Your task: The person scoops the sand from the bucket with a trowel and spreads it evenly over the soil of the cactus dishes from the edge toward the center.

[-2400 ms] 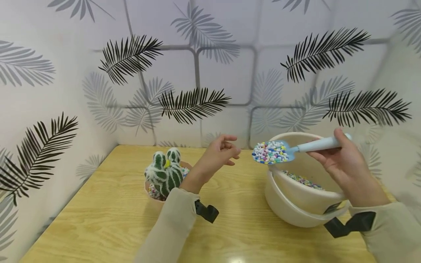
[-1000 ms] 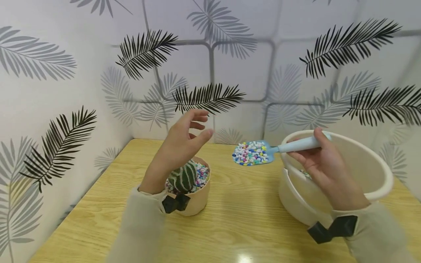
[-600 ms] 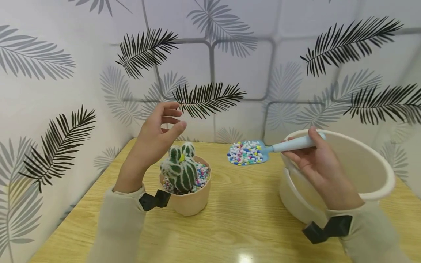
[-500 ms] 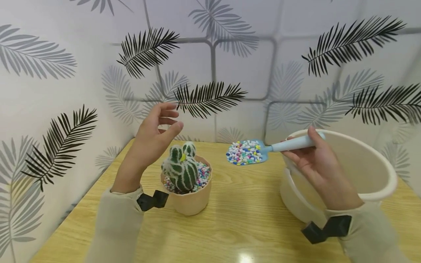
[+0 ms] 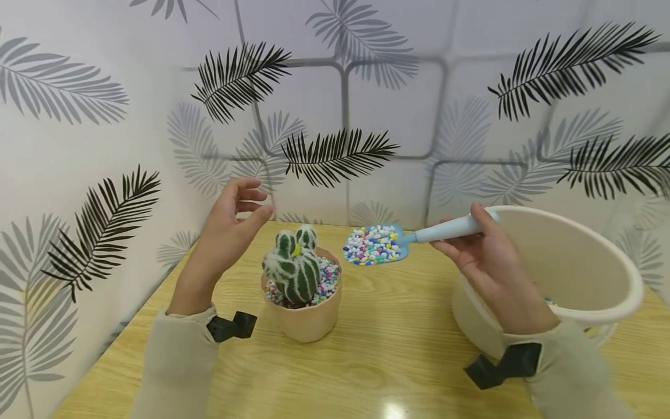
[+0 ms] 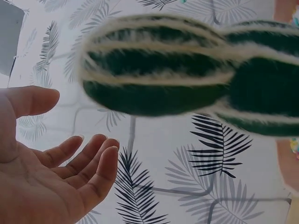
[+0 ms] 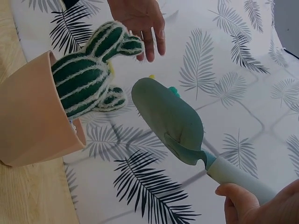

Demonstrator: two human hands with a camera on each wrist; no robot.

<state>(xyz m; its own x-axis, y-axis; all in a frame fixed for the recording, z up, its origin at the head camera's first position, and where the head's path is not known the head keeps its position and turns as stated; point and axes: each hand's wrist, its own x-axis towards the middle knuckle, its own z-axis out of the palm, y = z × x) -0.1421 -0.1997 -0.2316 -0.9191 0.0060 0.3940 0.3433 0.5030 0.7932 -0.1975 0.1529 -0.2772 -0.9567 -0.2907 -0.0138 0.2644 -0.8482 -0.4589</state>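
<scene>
A green cactus with white ribs (image 5: 293, 269) (image 6: 187, 79) (image 7: 88, 74) stands in a peach pot (image 5: 309, 317) (image 7: 28, 116) topped with coloured pebbles. My left hand (image 5: 230, 227) (image 6: 51, 182) (image 7: 140, 18) hovers open beside and above the cactus, touching nothing. My right hand (image 5: 484, 262) (image 7: 261, 205) grips the handle of a small blue scoop (image 5: 389, 244) (image 7: 170, 119). The scoop carries a heap of coloured pebbles (image 5: 370, 244) and hangs just right of the pot.
A cream bucket (image 5: 586, 279) with a few pebbles inside sits at the right on the wooden table (image 5: 377, 361). Leaf-patterned walls (image 5: 366, 116) close in the back and left side.
The right hand has carried the loaded scoop leftward from over the bucket toward the pot. The left hand has drawn back to the left, uncovering the cactus.
</scene>
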